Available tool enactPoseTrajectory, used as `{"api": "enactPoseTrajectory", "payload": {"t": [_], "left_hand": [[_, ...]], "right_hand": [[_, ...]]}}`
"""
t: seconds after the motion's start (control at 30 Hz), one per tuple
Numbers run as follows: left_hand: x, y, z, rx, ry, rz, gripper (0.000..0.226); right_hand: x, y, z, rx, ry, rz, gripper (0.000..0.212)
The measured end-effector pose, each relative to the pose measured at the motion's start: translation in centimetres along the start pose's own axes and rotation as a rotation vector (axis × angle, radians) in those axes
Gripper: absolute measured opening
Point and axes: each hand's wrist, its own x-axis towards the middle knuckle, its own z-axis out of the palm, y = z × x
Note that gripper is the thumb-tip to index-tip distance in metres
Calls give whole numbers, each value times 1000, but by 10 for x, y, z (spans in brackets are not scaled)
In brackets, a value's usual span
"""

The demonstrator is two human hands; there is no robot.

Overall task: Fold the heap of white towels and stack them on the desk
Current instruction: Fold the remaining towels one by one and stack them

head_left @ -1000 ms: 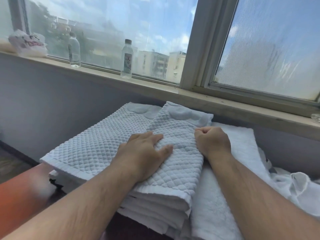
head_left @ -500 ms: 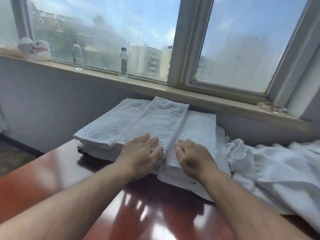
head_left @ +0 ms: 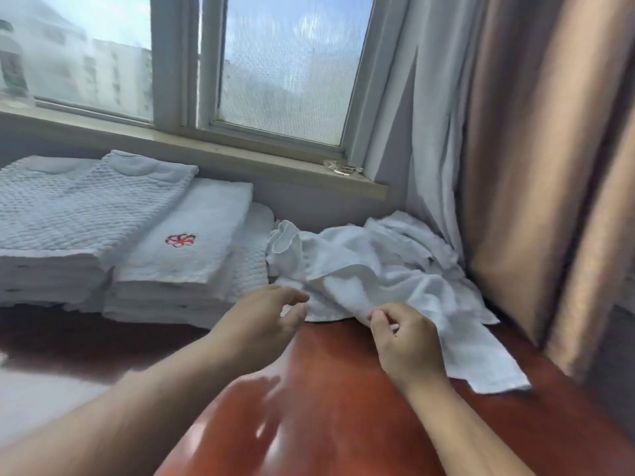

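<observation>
A crumpled heap of white towels lies at the back right of the red-brown desk, against the curtain. My right hand pinches the near edge of a towel from this heap between thumb and fingers. My left hand hovers just left of the heap's front edge, fingers curled apart and holding nothing. On the left stand two stacks of folded towels: a quilted stack and beside it a stack whose top towel carries a red embroidered flower.
A window sill runs behind the desk, with a small glass dish at its right end. White sheer and tan curtains hang along the right side, touching the heap.
Both hands have left the folded stacks and moved right to the crumpled heap. My right hand has taken hold of a towel edge. The view has swung right.
</observation>
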Motion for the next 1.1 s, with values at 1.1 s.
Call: {"api": "enactPoseTrajectory", "payload": {"t": [1.1], "left_hand": [[71,-35,86,-1068,179,-290,59]], "right_hand": [[37,27,17,562,-382,13,31]]}}
